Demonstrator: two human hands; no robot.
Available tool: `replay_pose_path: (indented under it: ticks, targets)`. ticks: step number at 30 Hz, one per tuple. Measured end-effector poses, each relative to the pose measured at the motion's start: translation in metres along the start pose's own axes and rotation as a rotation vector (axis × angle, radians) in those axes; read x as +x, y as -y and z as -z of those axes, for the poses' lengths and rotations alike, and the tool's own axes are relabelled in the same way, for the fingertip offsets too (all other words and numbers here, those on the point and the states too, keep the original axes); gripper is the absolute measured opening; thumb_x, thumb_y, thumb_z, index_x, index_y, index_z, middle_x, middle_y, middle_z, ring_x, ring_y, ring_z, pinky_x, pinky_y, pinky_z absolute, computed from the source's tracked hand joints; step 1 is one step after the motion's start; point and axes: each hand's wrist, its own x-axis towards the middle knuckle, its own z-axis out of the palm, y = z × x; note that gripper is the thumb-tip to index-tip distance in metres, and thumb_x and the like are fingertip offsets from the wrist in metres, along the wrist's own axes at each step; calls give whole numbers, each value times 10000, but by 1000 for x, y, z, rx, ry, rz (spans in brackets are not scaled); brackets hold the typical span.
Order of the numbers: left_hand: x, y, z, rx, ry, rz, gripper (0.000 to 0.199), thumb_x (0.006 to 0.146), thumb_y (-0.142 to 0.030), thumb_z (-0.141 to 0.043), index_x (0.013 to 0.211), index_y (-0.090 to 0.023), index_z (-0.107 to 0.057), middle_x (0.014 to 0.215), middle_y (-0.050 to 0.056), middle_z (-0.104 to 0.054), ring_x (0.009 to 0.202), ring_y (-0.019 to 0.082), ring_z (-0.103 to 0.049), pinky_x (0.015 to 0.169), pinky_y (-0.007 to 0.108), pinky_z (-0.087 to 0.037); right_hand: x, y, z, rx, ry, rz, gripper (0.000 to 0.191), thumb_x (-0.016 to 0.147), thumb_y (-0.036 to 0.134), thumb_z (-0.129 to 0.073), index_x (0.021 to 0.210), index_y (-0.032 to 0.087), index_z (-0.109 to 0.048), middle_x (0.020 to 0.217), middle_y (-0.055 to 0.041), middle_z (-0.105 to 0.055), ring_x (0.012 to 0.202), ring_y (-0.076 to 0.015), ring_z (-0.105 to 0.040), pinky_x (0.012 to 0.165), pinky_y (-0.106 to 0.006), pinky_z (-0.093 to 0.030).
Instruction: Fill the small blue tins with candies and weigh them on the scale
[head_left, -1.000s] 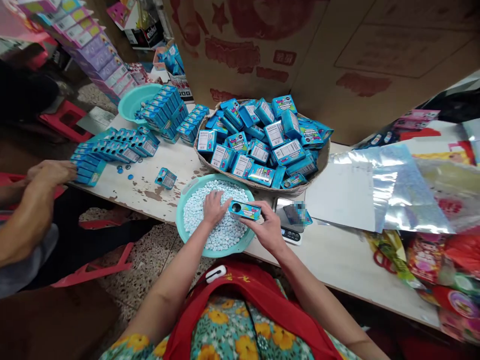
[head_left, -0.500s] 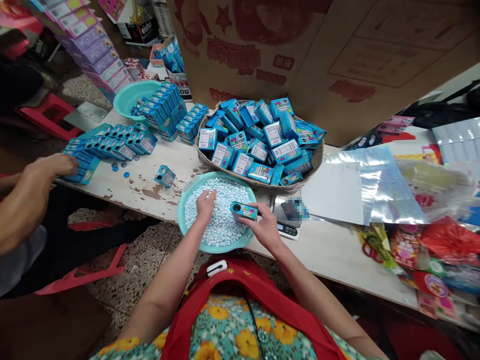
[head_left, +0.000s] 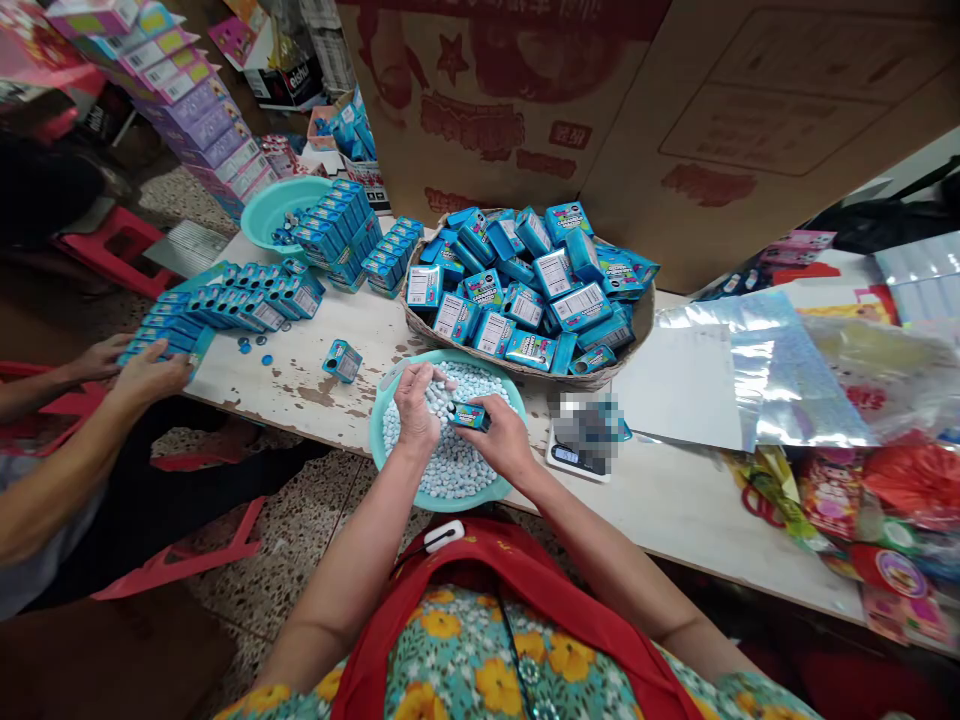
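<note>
My right hand [head_left: 504,432] grips a small blue candy box [head_left: 470,416] with a dark round hole at one end, held over a turquoise basin [head_left: 377,432]. The basin is full of pale blue-white candies [head_left: 457,468]. Beside the box, my left hand [head_left: 417,405] is cupped around a handful of candies, close to the hole. Behind the basin, a woven basket [head_left: 525,362] is heaped with blue boxes. A single blue box [head_left: 342,361] stands on the table left of the basin. Right of it is a digital scale [head_left: 581,459] with a blurred item on top.
At the left, a co-worker's hands [head_left: 154,370] touch rows of blue boxes [head_left: 255,295]. Stacked boxes [head_left: 337,230] and another turquoise basin [head_left: 259,215] stand behind. A large cardboard carton [head_left: 637,150] walls the back. A white sheet [head_left: 682,385] and plastic packaging lie right.
My left hand has risen from the candies with a handful and turned toward the box. My right hand has brought the box left. The co-worker's second hand has come into view.
</note>
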Motion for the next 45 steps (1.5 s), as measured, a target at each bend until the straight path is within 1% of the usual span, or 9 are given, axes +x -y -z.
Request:
replay_pose_path:
  ticks: [8,11,14,22,25,29,34,39,45]
  targets:
    - [7,4,-6,99,-72,-57,274,748,-403,-659,777,-166,-525,711,-21,-547,532,68,-523,541,209,-434,7,-1,-2,9,-14,0,316,712,313,-733,993,223,-619,949,-44,-628,906,-227,-586,787,-344,-458]
    - [10,5,-10,104,-101,-5,302,735,-417,-668,774,-167,-504,695,-32,-533,481,51,-482,492,195,-417,8,-4,0,13,2,-14,306,709,304,-737,982,223,-624,941,-42,-627,895,-225,-587,779,-341,-457]
    - [13,5,-13,72,-66,52,304,733,-416,-671,770,-174,-491,666,-49,-502,439,43,-434,470,204,-429,9,-7,1,43,0,-22,314,707,291,-737,991,218,-625,939,-41,-624,899,-223,-586,785,-340,-457]
    - [12,-6,-22,75,-27,62,334,740,-451,-669,703,-183,-473,553,-56,-434,446,70,-441,437,196,-395,11,-3,7,152,-53,-16,303,713,335,-733,975,224,-630,906,-30,-611,873,-213,-583,768,-331,-457]
    - [13,-5,-25,95,-7,32,345,748,-472,-657,693,-183,-478,565,-46,-466,458,74,-459,456,204,-407,13,-5,7,182,-65,-3,317,714,334,-738,991,227,-627,914,-30,-609,893,-215,-581,786,-334,-457]
    - [13,4,-24,148,-61,-2,403,753,-492,-641,603,-174,-445,546,-37,-464,459,79,-472,481,222,-426,14,-8,3,188,-54,-33,307,699,298,-751,971,223,-630,899,-27,-608,874,-214,-584,788,-336,-459]
    - [10,6,-27,144,-76,-55,387,756,-464,-643,611,-175,-430,580,-36,-482,478,83,-495,501,230,-441,11,-4,5,215,-102,5,300,717,279,-732,992,229,-624,936,-35,-605,917,-215,-576,812,-335,-461]
    - [13,11,-29,180,-125,-41,390,754,-450,-650,601,-171,-426,526,-60,-412,426,57,-412,413,192,-338,12,-3,1,191,-116,-45,304,686,240,-747,963,223,-623,914,-29,-599,902,-212,-577,815,-332,-465]
    - [4,3,-41,274,-19,-29,444,737,-456,-676,559,-167,-391,482,-65,-362,364,34,-303,340,188,-157,10,-11,-1,278,-134,-33,336,667,246,-779,967,213,-633,909,-14,-601,901,-188,-577,813,-303,-463]
